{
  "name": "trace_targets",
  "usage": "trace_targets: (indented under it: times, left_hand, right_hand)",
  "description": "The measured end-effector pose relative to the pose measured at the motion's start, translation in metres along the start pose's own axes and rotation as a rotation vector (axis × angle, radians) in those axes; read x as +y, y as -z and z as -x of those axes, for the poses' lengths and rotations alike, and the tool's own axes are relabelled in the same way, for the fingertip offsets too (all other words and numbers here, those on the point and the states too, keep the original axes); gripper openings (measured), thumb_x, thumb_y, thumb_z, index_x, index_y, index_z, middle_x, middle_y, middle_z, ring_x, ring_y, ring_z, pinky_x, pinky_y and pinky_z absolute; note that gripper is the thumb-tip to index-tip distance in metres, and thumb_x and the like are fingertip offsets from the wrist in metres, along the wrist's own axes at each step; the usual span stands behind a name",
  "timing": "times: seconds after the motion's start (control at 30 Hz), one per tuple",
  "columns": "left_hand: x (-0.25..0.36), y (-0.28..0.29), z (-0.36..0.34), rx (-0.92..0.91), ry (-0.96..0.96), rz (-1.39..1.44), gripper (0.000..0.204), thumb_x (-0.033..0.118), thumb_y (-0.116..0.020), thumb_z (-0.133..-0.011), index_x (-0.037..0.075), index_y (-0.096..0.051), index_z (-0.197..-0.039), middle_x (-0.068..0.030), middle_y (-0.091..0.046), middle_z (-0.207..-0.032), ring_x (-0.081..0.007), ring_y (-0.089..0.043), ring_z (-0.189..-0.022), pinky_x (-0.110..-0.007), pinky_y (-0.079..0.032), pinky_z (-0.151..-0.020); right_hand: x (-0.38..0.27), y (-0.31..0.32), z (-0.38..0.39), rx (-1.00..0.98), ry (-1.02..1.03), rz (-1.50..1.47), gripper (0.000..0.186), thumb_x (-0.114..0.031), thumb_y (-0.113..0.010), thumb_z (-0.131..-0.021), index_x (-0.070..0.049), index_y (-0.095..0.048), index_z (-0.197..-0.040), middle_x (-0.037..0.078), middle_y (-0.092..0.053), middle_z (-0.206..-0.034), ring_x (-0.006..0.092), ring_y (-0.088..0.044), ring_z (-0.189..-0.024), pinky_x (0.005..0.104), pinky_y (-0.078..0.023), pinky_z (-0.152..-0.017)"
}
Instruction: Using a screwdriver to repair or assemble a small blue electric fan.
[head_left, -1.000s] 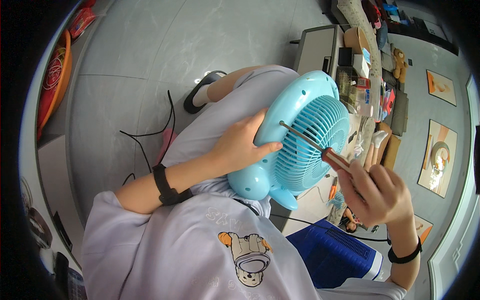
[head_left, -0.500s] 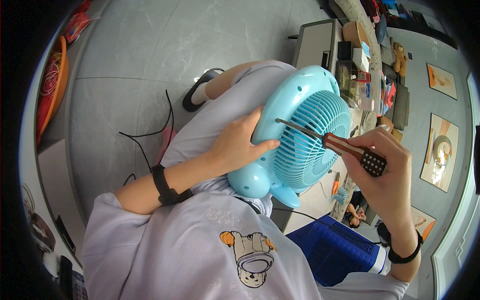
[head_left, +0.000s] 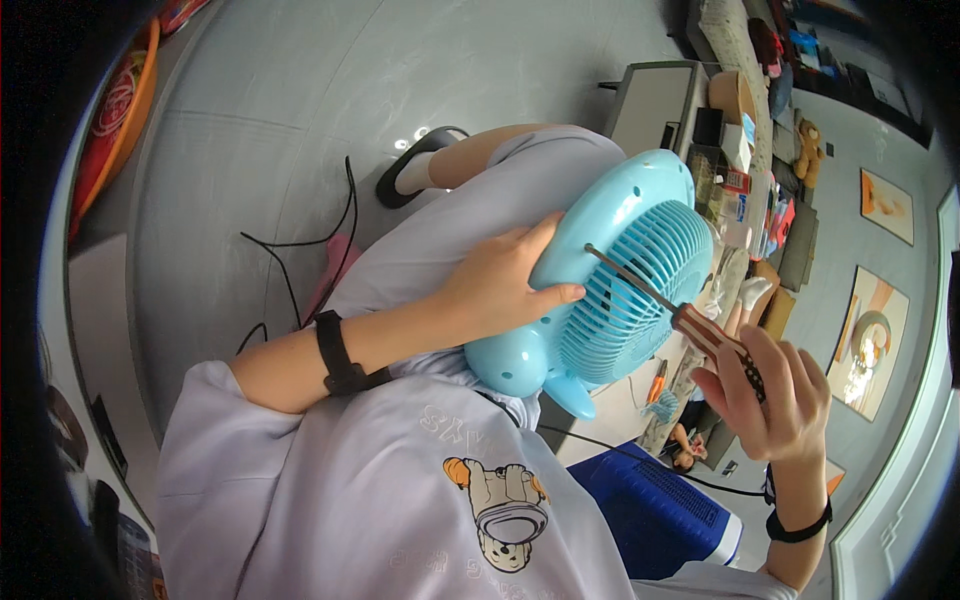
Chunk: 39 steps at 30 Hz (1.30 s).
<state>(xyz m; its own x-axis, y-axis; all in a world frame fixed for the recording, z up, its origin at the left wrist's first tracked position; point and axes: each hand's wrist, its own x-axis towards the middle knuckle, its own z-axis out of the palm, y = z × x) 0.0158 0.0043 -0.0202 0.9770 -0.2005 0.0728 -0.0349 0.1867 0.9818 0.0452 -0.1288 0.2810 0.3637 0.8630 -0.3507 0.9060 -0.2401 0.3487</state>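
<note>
A light-blue electric fan [head_left: 622,205], with a slatted round grille, rests tilted on my lap. My left hand [head_left: 505,275] grips its near-left rim, thumb lying toward the grille and fingers around the edge. In my right hand [head_left: 775,400] is a screwdriver [head_left: 705,330] with a striped and starred handle. The thin metal shaft crosses the grille slantwise, and its tip sits at a small hole in the fan's smooth rim. Whether a screw is inside that hole cannot be seen. My right fingers are curled around the handle's end.
To the right is a table carrying a pair of orange-handled pliers [head_left: 657,383] and, farther off, boxes and clear containers [head_left: 738,205]. A blue plastic bin [head_left: 650,505] stands below, with a black cord [head_left: 640,468] over it. Another cable [head_left: 290,243] trails on the floor at left.
The fan, both hands and the screwdriver have shifted slightly right in the picture. My right fingers have changed their hold on the handle. The tip remains at the same hole.
</note>
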Motion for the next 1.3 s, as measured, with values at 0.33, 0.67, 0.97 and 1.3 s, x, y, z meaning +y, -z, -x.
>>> trace_targets:
  times: [0.33,0.67,0.97,1.3]
  left_hand:
    - [-0.006,0.000,0.005,-0.043,0.100,-0.072,0.084,0.039,-0.077,-0.088,-0.002,-0.042,-0.152,-0.0302,-0.065,-0.126,-0.0439,-0.068,-0.110,-0.048,-0.055,-0.094]
    - [-0.005,-0.008,0.000,-0.068,0.041,-0.098,0.086,0.037,-0.079,-0.087,-0.010,-0.040,-0.149,-0.0329,-0.064,-0.124,-0.0456,-0.068,-0.110,-0.048,-0.055,-0.094]
    - [-0.013,-0.004,0.005,0.007,-0.016,-0.091,0.087,0.036,-0.078,-0.087,-0.015,-0.040,-0.146,-0.0344,-0.066,-0.113,-0.0470,-0.070,-0.098,-0.049,-0.058,-0.085]
    - [0.003,-0.002,0.002,-0.100,0.100,-0.090,0.097,0.048,-0.081,-0.083,-0.007,-0.036,-0.150,-0.0342,-0.057,-0.135,-0.0442,-0.064,-0.118,-0.049,-0.053,-0.099]
  right_hand:
    - [0.001,0.004,-0.017,-0.133,-0.088,-0.070,0.028,-0.004,-0.084,-0.072,-0.004,-0.076,-0.099,0.008,-0.068,-0.095,0.0157,-0.062,-0.068,0.0277,-0.052,-0.051]
    - [0.002,-0.003,-0.010,-0.236,-0.802,-0.598,0.022,-0.005,-0.082,-0.082,0.002,-0.073,-0.102,0.010,-0.071,-0.086,0.0169,-0.070,-0.074,0.0276,-0.055,-0.061]
    - [0.008,-0.001,-0.017,-0.353,-1.563,-1.364,0.027,-0.023,-0.067,-0.101,0.004,-0.068,-0.106,0.010,-0.068,-0.074,0.0049,-0.045,-0.041,0.0206,-0.029,-0.036]
    - [0.005,0.010,0.060,-0.172,-1.269,-1.045,0.044,-0.036,-0.071,-0.099,0.005,-0.067,-0.113,0.010,-0.071,-0.084,0.0086,-0.062,-0.062,0.0207,-0.043,-0.049]
